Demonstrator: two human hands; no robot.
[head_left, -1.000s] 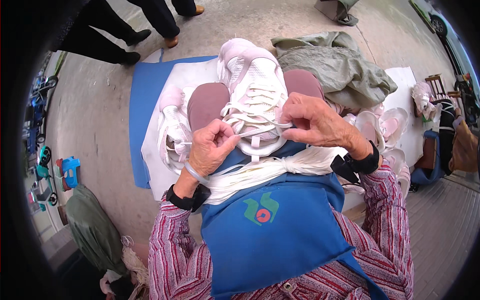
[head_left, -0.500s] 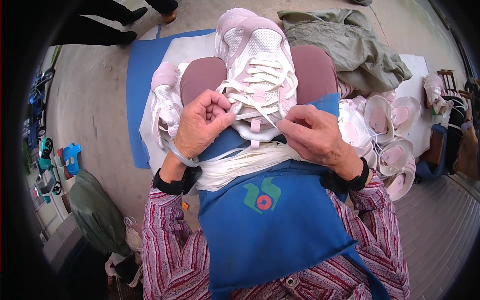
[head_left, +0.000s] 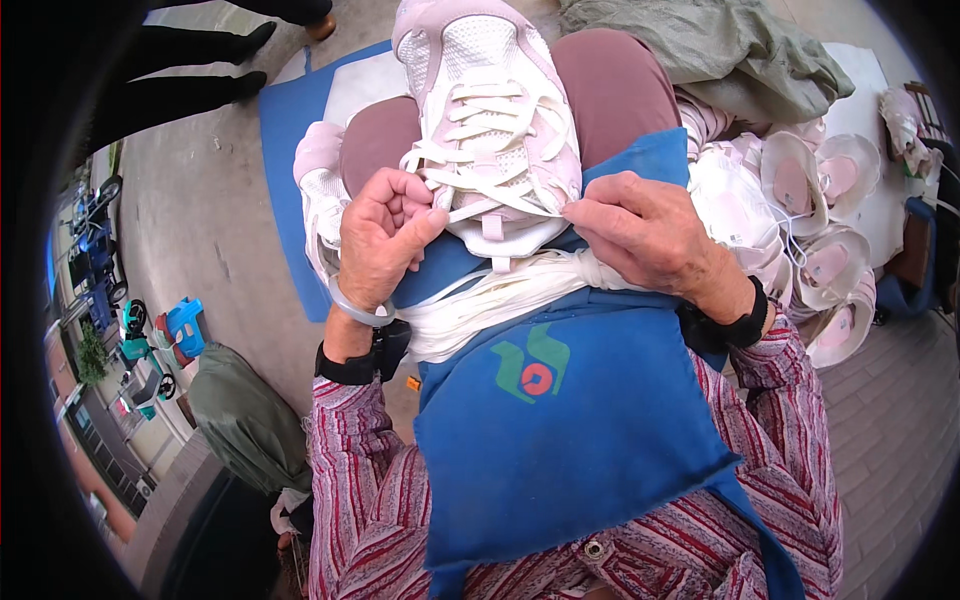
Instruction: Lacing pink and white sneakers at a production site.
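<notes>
A white and pale-pink sneaker (head_left: 475, 60) rests across my thighs, its heel toward me and its toe pointing away. Flat white laces (head_left: 490, 120) criss-cross over its tongue. At the collar's left side, my left hand (head_left: 385, 235) pinches a lace between thumb and forefinger. My right hand (head_left: 650, 235) grips a lace end on the other side, drawn out taut from the shoe. Behind the heel, a thick bundle of loose white laces (head_left: 490, 315) lies over my blue apron (head_left: 570, 440).
Another sneaker (head_left: 320, 190) stands left of my knee. Several pink and white shoes (head_left: 830, 190) are piled at right, beside a grey-green cloth (head_left: 710, 50). A blue sheet (head_left: 290, 150) covers part of the floor. At far left are another person's dark-clothed legs (head_left: 190, 50).
My hands have moved slightly apart, and the lace at my right fingers now runs flatter across the collar. The whole view has shifted a little.
</notes>
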